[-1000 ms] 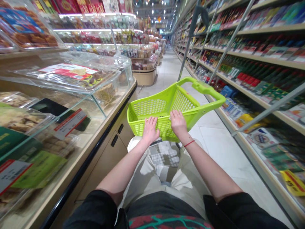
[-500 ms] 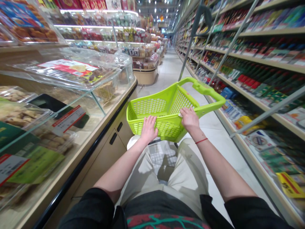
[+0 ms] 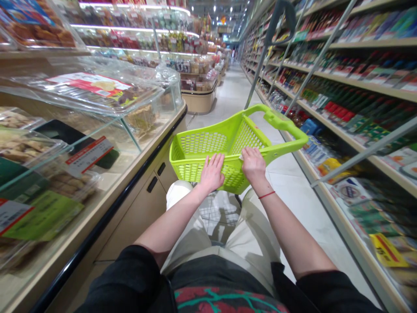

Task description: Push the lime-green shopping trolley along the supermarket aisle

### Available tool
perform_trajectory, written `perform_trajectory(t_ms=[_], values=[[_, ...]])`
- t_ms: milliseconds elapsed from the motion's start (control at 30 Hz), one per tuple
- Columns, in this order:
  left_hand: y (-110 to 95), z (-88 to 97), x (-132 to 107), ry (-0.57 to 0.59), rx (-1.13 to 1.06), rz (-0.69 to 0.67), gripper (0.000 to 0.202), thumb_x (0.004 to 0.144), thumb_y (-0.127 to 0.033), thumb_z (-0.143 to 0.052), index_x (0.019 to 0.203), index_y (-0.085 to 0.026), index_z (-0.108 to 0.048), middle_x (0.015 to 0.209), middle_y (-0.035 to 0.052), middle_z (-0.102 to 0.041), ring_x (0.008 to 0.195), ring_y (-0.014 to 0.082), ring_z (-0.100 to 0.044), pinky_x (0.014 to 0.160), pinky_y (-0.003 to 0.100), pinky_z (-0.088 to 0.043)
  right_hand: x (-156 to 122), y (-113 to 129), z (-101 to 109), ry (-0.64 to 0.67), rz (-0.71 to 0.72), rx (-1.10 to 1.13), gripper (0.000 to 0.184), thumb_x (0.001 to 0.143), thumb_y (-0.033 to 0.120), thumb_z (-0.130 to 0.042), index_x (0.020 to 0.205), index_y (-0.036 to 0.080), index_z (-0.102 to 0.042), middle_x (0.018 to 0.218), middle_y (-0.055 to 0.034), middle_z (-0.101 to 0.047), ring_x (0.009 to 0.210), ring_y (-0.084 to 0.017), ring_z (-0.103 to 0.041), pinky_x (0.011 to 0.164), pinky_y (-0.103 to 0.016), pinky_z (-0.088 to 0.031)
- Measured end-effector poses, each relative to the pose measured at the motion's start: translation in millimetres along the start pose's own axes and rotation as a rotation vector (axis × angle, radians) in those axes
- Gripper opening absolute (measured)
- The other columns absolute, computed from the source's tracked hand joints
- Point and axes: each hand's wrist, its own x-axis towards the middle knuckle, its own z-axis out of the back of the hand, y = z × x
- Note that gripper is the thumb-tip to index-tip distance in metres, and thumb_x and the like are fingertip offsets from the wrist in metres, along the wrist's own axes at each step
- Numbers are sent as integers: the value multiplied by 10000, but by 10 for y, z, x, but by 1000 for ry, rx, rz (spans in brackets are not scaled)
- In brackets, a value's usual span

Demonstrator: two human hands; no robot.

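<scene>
A lime-green plastic shopping basket (image 3: 195,143) with a long handle (image 3: 283,124) sits tilted in front of my knees, and nothing shows inside it. My left hand (image 3: 212,172) lies flat on the basket's near wall, its spread fingers reaching up to the rim. My right hand (image 3: 253,164) is closed over the near rim where the handle arm begins. A red string circles my right wrist. Both hands are close together on the near side.
A glass-fronted counter (image 3: 97,143) with trays of baked snacks and price tags runs along the left. Shelves (image 3: 352,87) of bottles and packets line the right, with slanted metal rails in front. A pale tiled aisle (image 3: 228,91) stretches ahead between them.
My left hand has slid right along the basket's near side, and my right hand has moved back left towards it. The basket has shifted a little left.
</scene>
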Motion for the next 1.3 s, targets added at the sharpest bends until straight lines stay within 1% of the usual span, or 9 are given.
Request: perform_trajectory(t_ms=[233, 400, 500, 600, 767, 867, 1133, 1200, 1300], values=[[-12, 41, -85, -14, -18, 14, 762, 826, -248, -537, 1536, -86, -310, 1589, 148, -397, 1507, 298, -288, 1272, 508, -117, -92, 151, 12, -12, -25, 12, 461, 962, 119, -364, 1350, -7, -577, 1414, -226, -587, 1337, -299, -520, 1168, -477, -336], [-22, 58, -99, -6, -24, 23, 746, 835, -259, -535, 1527, -83, -320, 1574, 161, -414, 1500, 305, -299, 1268, 533, -116, -125, 446, -39, 4, 65, 46, 477, 963, 124, -376, 1389, -4, -545, 1463, -235, -539, 1382, -295, -476, 1181, -479, -318], [-23, 59, -101, -11, -32, 26, 737, 835, -254, -533, 1522, -89, -326, 1567, 161, -424, 1498, 301, -306, 1266, 535, -128, -136, 481, -51, 13, 85, 51, 479, 963, 125, -380, 1398, 12, -545, 1472, -225, -534, 1390, -287, -469, 1190, -479, -309], [-21, 51, -101, -19, -49, 24, 736, 830, -241, -532, 1520, -85, -329, 1563, 161, -430, 1494, 300, -314, 1268, 524, -135, -139, 289, -21, 11, 75, 44, 480, 948, 111, -389, 1391, 27, -554, 1471, -213, -540, 1397, -280, -463, 1195, -492, -302], [-21, 29, -104, -44, -69, 20, 738, 822, -227, -532, 1519, -88, -335, 1554, 159, -441, 1489, 302, -325, 1267, 523, -137, -119, -267, 51, -31, -43, 33, 536, 885, 56, -399, 1399, 59, -548, 1487, -204, -526, 1425, -295, -422, 1204, -560, -268], [-32, 16, -106, -57, -75, 27, 747, 814, -229, -544, 1519, -98, -337, 1555, 150, -443, 1490, 298, -326, 1270, 519, -132, -124, -361, 40, -78, -114, 63, 546, 900, 59, -351, 1415, 63, -533, 1500, -212, -506, 1441, -297, -399, 1213, -568, -247], [-97, -17, -9, -61, -63, 49, 703, 824, -258, -553, 1474, -55, -376, 1564, 194, -414, 1509, 305, -297, 1269, 522, -164, -188, 409, -126, -45, 5, 123, 477, 960, 140, -382, 1402, 54, -539, 1528, -225, -467, 1449, -294, -397, 1195, -524, -296], [-105, -16, 30, -43, -63, 48, 697, 819, -257, -558, 1453, -23, -387, 1561, 227, -402, 1507, 318, -300, 1261, 514, -199, -194, 452, -133, -42, 32, 136, 481, 962, 136, -384, 1410, 38, -531, 1529, -224, -465, 1453, -283, -394, 1206, -505, -290], [-106, -2, 62, -37, -57, 24, 707, 828, -244, -554, 1477, -36, -367, 1524, 218, -449, 1478, 319, -349, 1255, 513, -215, -200, 266, -86, -45, 44, 133, 490, 958, 118, -376, 1418, 46, -528, 1521, -211, -482, 1448, -274, -406, 1211, -510, -284]])
